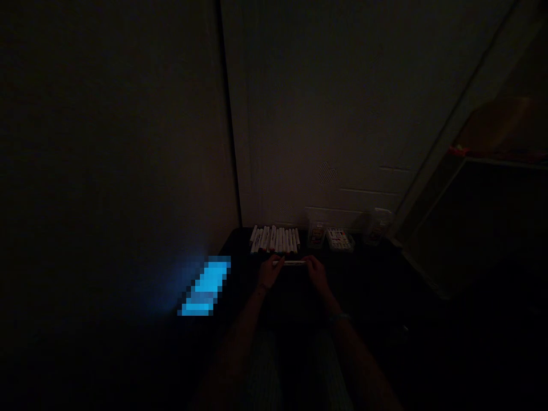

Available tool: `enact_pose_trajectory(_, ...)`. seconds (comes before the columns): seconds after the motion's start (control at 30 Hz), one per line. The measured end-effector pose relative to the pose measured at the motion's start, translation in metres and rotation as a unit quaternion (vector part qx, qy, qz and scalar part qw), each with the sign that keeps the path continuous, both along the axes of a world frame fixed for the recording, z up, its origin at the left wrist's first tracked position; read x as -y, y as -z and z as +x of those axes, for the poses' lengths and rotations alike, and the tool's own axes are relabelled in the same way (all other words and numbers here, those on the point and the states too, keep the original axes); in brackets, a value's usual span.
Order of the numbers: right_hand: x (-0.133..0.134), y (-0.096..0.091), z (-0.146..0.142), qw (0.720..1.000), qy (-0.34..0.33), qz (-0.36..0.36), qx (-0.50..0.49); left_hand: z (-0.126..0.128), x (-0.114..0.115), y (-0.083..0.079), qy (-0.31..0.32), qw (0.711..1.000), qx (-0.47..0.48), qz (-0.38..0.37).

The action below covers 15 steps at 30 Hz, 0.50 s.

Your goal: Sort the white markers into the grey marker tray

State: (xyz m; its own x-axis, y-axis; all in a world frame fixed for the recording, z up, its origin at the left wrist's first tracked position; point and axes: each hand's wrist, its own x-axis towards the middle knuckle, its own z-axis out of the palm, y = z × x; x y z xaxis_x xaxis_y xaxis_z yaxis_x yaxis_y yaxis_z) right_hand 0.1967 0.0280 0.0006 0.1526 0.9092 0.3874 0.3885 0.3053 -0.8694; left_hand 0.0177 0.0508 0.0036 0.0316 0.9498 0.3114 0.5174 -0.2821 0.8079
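Observation:
A slim white marker [294, 263] lies level between my two hands, above the dark table. My left hand [269, 271] pinches its left end, and my right hand [315, 269] grips the right end with the fingers closed. Just beyond them, several white markers [274, 240] are laid side by side in a row. To the right of that row stands a clear plastic container [317, 234]. Next to it is a white tray-like holder [340, 240] with small items I cannot make out in the dim light.
Another clear container [379, 225] stands at the back right against the wall [299, 114]. On the left, a pixelated bright blue screen [208, 288] glows. The dark tabletop [363, 279] ends near my legs. A dark framed shape [492, 217] is on the right.

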Motion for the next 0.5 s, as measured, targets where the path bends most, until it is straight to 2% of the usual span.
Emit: enact_pose_trajectory(0.5,-0.0021,0.0034,0.0012,1.0,-0.008,0.002,-0.003,-0.0011,-0.0008,0.0003,0.014,1.0,-0.005,0.019)
